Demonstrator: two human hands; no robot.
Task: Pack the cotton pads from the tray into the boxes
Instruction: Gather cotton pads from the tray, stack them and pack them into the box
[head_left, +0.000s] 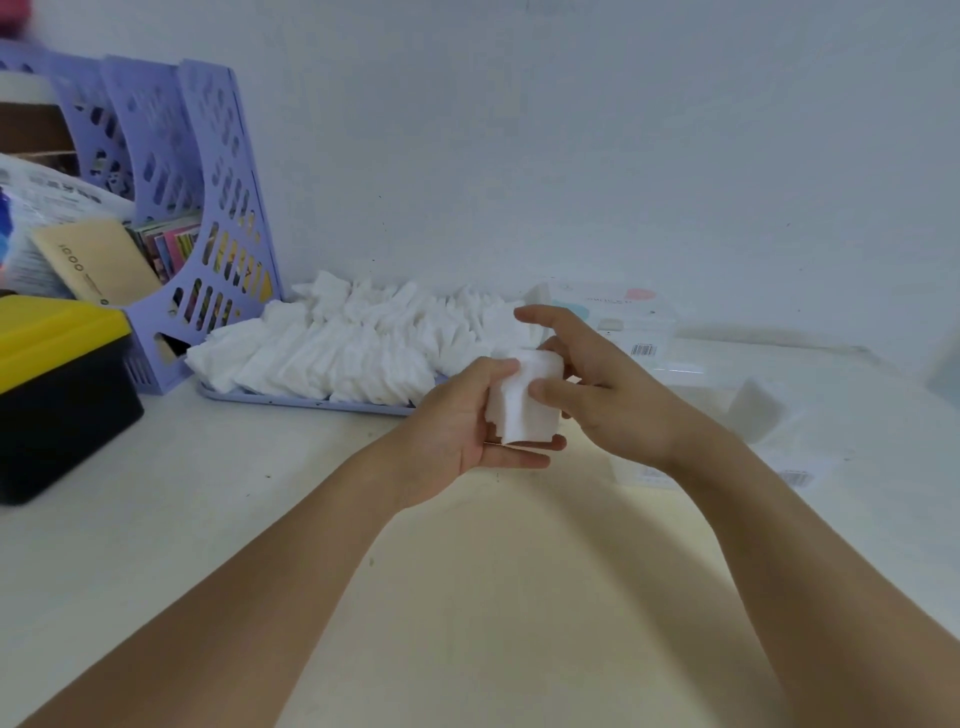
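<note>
Both bare forearms are reaching up from the bottom edge toward the middle of the pale table (208, 519). I am seeing the black bin with a yellow lid (57, 384) sitting at far left, and the lilac file rack (208, 208) standing behind it against the wall. Just right of the rack, the lilac tray (311, 402) is lying heaped with loose white cotton pads (343, 348). My left hand (457, 426) is gripping a small stack of pads (522, 402) in front of the tray, thumb on top and fingers curled beneath. My right hand (608, 395) is pinching the same stack from the other side, index finger lifting free. Further right, two white boxes (717, 415) are lying on the table, washed out by glare, so I cannot tell their contents.
</note>
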